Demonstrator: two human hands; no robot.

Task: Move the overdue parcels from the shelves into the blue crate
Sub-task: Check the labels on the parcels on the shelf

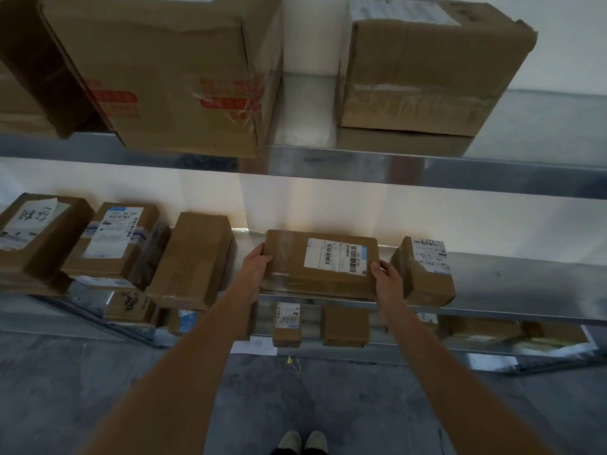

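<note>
I had both hands on the flat cardboard parcel (320, 265) that sat on the middle shelf (512, 277), one at each short end. The left grip (258, 269) was wrapped round the left edge, thumb on top and fingers curled underneath; the right grip (387, 279) pinched the right edge the same way, just below the white shipping label (335, 257). I held it by the ends because the parcel was broad and shallow, so a two-sided clamp kept it level and left the barcode face readable.

The parcel's near edge was at the shelf lip; I could not tell whether it had lifted clear of the metal. Just beyond the right grip stood a small labelled box (423, 274), close enough that I judged a straight pull toward me safer than any sideways swing. Left of the left grip, across a bare gap, stood a plain brown box (193, 261), with more labelled cartons further that way.

The blue crate was not in view, so carrying the parcel there was all yet to do.
</note>
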